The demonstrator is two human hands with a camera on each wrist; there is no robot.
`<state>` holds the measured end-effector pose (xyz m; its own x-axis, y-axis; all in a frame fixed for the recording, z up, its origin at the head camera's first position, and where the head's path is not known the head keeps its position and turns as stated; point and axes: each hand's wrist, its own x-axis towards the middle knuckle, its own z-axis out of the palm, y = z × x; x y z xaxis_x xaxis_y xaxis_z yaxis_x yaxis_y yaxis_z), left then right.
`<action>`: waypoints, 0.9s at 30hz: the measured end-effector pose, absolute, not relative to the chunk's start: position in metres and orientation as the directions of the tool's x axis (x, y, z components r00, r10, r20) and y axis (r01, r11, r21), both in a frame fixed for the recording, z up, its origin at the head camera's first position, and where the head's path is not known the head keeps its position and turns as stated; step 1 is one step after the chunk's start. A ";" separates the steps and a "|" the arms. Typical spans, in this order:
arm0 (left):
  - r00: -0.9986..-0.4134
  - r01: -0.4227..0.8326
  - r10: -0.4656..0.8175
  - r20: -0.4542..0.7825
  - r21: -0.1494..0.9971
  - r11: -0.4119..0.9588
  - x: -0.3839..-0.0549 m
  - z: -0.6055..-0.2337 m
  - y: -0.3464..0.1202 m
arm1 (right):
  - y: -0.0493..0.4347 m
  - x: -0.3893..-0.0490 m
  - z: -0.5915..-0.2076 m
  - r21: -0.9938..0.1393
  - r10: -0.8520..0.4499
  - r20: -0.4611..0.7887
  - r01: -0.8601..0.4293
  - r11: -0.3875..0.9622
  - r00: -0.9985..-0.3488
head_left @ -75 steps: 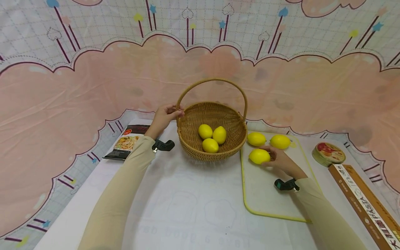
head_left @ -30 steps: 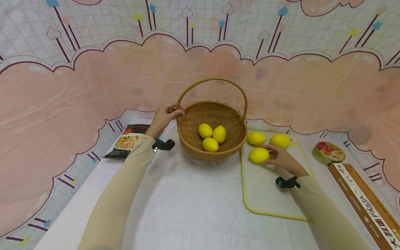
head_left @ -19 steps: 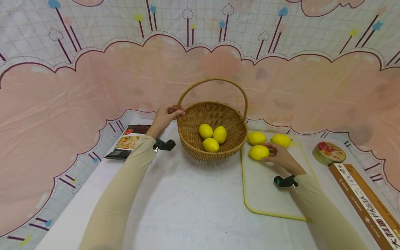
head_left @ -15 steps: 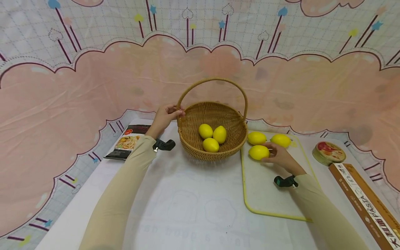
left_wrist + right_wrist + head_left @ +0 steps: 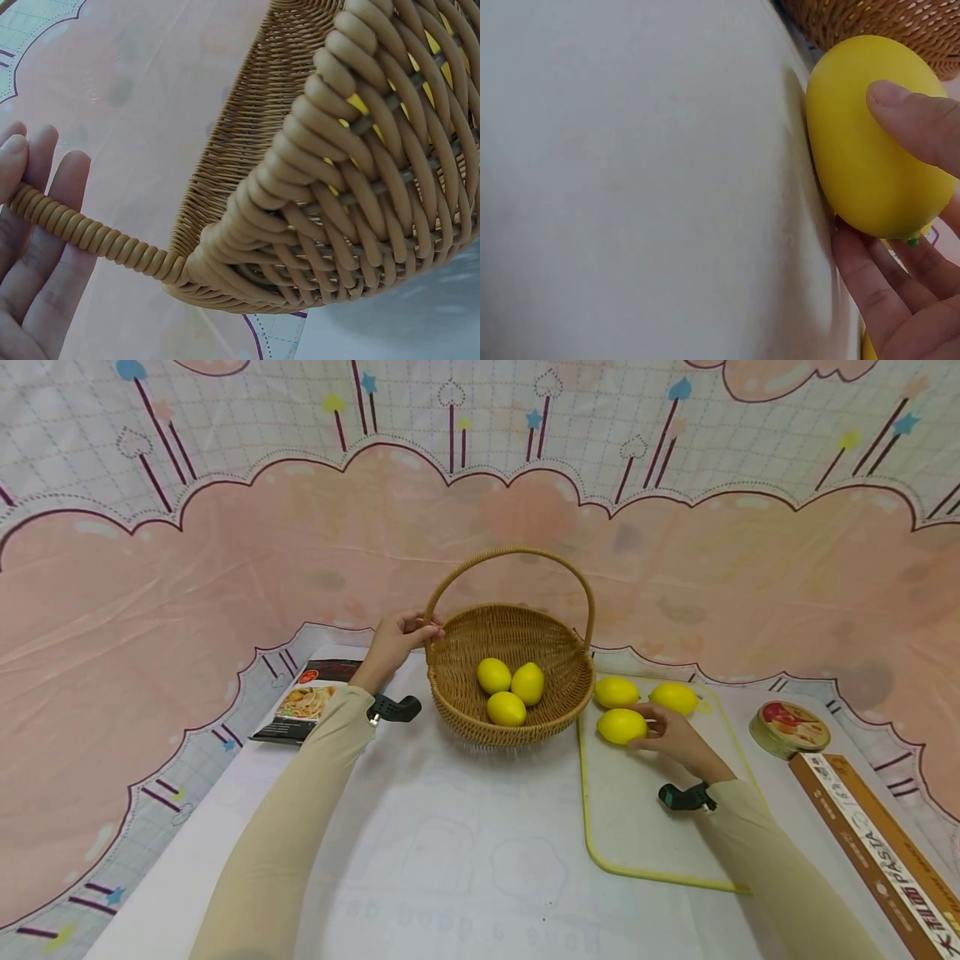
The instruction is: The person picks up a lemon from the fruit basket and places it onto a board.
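Observation:
At the left side of the wicker basket, my left hand holds the foot of its arched handle, thumb on one side and fingers behind. Three lemons lie inside the basket. My right hand grips another lemon over the cutting board, thumb on top and fingers at its stem end. In the right wrist view this lemon sits close against the board. Just behind it are a lemon by the basket and a second lemon farther right.
On the left, a black and white food packet lies partly behind my left forearm. A round tin stands right of the board, with a long pasta box in front of it. A patterned cloth rises behind the table.
My right hand and the lemon in it have shifted slightly toward the back of the board. The left hand stays on the handle, and the basket has not moved.

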<state>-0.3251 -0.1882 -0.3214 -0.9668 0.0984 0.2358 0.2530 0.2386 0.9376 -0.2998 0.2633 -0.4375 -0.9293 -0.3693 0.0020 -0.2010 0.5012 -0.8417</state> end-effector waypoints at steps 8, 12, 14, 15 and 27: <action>-0.967 0.253 0.098 0.236 0.939 0.231 -0.328 -0.323 -0.188 | 0.263 -0.298 -0.437 -0.863 -0.374 0.002 -0.190 0.468 -0.928; -0.967 0.252 0.098 0.235 0.940 0.231 -0.327 -0.323 -0.188 | 0.263 -0.298 -0.437 -0.872 -0.380 0.008 -0.192 0.450 -0.925; -0.967 0.251 0.098 0.234 0.939 0.233 -0.327 -0.323 -0.188 | 0.263 -0.298 -0.437 -0.869 -0.384 0.011 -0.199 0.454 -0.923; -0.968 0.250 0.097 0.233 0.940 0.234 -0.327 -0.323 -0.188 | 0.263 -0.298 -0.437 -0.867 -0.386 0.011 -0.201 0.456 -0.922; -0.964 0.264 0.105 0.246 0.940 0.215 -0.328 -0.324 -0.190 | 0.274 -0.297 -0.431 -0.865 -0.402 0.005 -0.206 0.458 -0.915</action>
<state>-0.3280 -0.1896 -0.3238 -0.9635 0.1049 0.2463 0.2638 0.2155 0.9402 -0.2970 0.2744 -0.4313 -0.9155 -0.4024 0.0051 -0.2059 0.4576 -0.8650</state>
